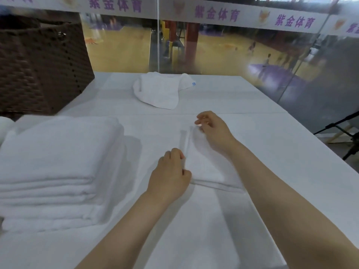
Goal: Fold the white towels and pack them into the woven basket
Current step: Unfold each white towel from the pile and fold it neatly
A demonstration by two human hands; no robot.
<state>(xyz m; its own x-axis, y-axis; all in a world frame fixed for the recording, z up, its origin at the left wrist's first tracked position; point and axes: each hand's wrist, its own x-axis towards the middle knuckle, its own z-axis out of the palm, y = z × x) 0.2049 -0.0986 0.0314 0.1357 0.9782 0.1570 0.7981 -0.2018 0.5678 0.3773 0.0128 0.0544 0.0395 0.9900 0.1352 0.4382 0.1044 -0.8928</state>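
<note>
From the head camera we see a small folded towel (207,167) on the white table (291,162). Our left hand (169,175) curls its fingers on the towel's left edge. Our right hand (212,129) pinches its far corner. A tall stack of folded towels (56,171) sits to the left. The brown woven basket (38,63) stands behind the stack. A crumpled towel (159,90) lies farther back, near the glass wall (242,51).
</note>
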